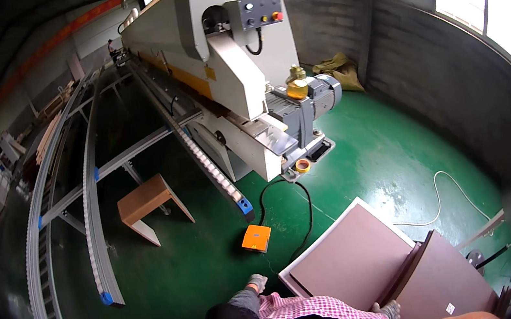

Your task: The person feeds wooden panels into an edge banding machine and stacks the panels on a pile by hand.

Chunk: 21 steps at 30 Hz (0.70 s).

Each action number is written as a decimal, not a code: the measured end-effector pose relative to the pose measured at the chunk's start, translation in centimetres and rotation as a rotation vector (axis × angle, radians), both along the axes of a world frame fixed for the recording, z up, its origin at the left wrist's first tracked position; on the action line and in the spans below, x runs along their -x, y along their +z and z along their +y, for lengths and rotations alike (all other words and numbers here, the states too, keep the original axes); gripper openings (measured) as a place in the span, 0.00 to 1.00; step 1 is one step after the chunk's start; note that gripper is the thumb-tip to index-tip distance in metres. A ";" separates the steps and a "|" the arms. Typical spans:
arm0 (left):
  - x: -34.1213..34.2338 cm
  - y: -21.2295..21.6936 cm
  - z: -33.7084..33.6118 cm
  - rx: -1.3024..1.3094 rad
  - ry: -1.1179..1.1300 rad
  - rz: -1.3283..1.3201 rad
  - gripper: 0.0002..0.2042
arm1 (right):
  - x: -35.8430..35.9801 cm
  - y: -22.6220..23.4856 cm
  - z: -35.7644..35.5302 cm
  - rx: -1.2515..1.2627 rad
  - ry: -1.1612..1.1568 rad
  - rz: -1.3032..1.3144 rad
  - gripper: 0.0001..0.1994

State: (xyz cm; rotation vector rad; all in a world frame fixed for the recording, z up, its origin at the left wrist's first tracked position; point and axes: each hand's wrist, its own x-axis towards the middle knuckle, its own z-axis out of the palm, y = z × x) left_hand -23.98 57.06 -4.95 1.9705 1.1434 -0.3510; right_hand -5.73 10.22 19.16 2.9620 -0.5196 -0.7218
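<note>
Of two grey-gloved hands, the left hand (pixel 258 282) is near the left corner of a flat brown panel (pixel 350 254) lying over a white panel (pixel 359 201), and the right hand (pixel 391 311) is beside a second group, several overlapping brown boards (pixel 444 273) whose exact count is unclear; I cannot tell whether either hand grasps anything. One white label (pixel 450 308) on those boards is too small to read. Ahead are one orange box (pixel 257 238), one brown stool (pixel 144 201), one yellow roll (pixel 303 166) and one machine (pixel 250 72) with one red button (pixel 277 17).
</note>
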 end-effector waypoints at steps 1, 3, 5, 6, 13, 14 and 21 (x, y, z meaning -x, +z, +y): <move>2.1 0.1 0.9 0.039 0.095 -0.004 0.17 | -1.7 -0.2 2.2 -0.132 0.130 0.105 0.42; 6.2 0.1 2.2 0.106 0.274 -0.012 0.16 | -2.4 -0.9 9.4 -0.587 0.082 0.077 0.35; 7.6 -0.3 2.5 0.193 0.402 -0.041 0.16 | -6.5 -9.1 12.4 -1.233 0.062 0.232 0.34; 7.8 -0.6 2.4 0.239 0.463 -0.066 0.16 | -9.5 -13.0 13.9 -1.140 0.509 0.104 0.32; 9.4 -0.9 7.8 0.170 1.041 -0.572 0.16 | -9.2 2.2 37.3 -1.380 0.241 0.506 0.35; 8.3 0.4 10.4 0.197 0.994 -0.612 0.19 | -9.7 2.9 39.6 -1.417 0.241 0.545 0.36; -6.4 26.3 20.3 -0.150 0.775 -0.912 0.35 | -13.6 5.2 50.8 -1.639 -0.020 0.743 0.43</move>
